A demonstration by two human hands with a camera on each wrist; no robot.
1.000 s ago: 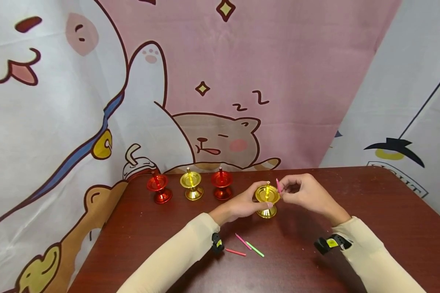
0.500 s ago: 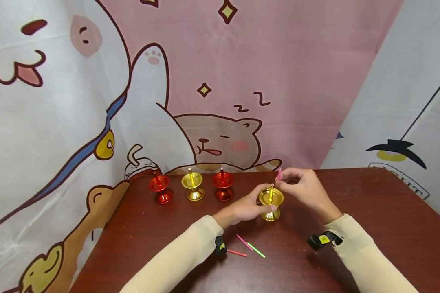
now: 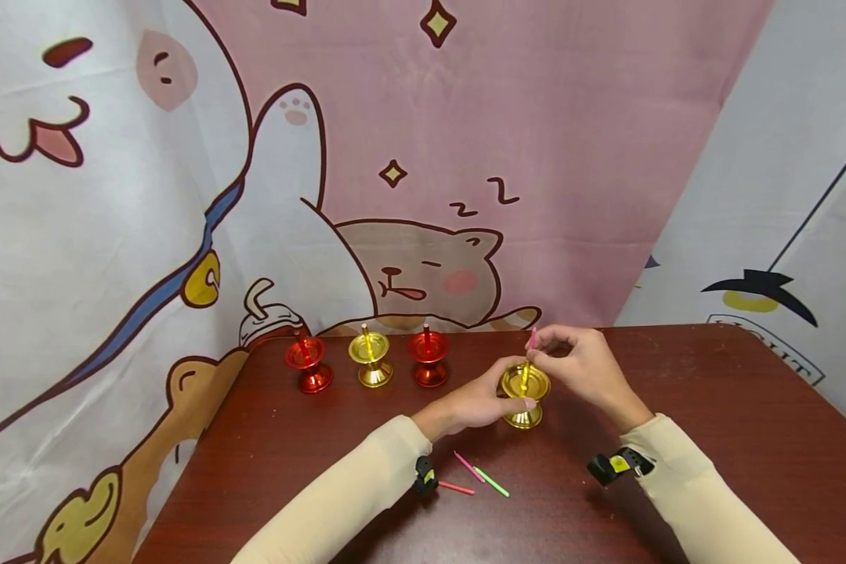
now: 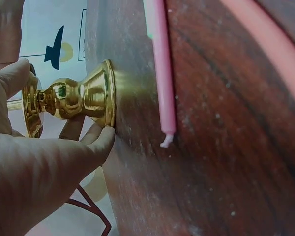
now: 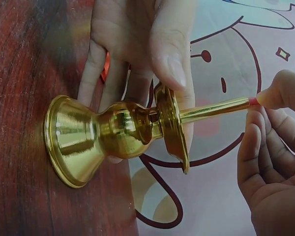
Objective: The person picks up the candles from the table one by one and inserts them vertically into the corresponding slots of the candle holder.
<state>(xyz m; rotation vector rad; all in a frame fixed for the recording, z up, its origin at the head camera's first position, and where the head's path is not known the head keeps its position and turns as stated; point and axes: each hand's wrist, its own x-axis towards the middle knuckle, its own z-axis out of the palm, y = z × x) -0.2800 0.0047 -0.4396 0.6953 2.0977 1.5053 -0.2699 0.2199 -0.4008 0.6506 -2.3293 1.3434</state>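
Note:
My left hand [image 3: 474, 401] holds a gold candle holder [image 3: 523, 417] standing on the table. In the right wrist view its thumb rests at the dish rim, and its fingers lie behind the holder's body [image 5: 120, 130]. Just above, my right hand [image 3: 581, 362] pinches a slim pink candle [image 3: 532, 339] upright between thumb and fingertips. The candle's lower end [image 5: 252, 101] meets the top of the holder's thin gold tube [image 5: 214, 110]; how deep it sits cannot be seen. In the left wrist view the gold holder [image 4: 96, 96] shows its base against the tabletop.
At the back left stand a red holder [image 3: 313, 378], a gold holder [image 3: 374, 374] and another red holder [image 3: 430, 370]. Near my left wrist lie a pink candle [image 3: 469, 466], a green candle [image 3: 492, 482] and a red candle [image 3: 457, 487]. A printed curtain [image 3: 571, 157] hangs behind the table.
My right hand has brought the pink candle from beside the gold holder up over its tube, then down onto the tube's top. The left hand and holder have shifted slightly right.

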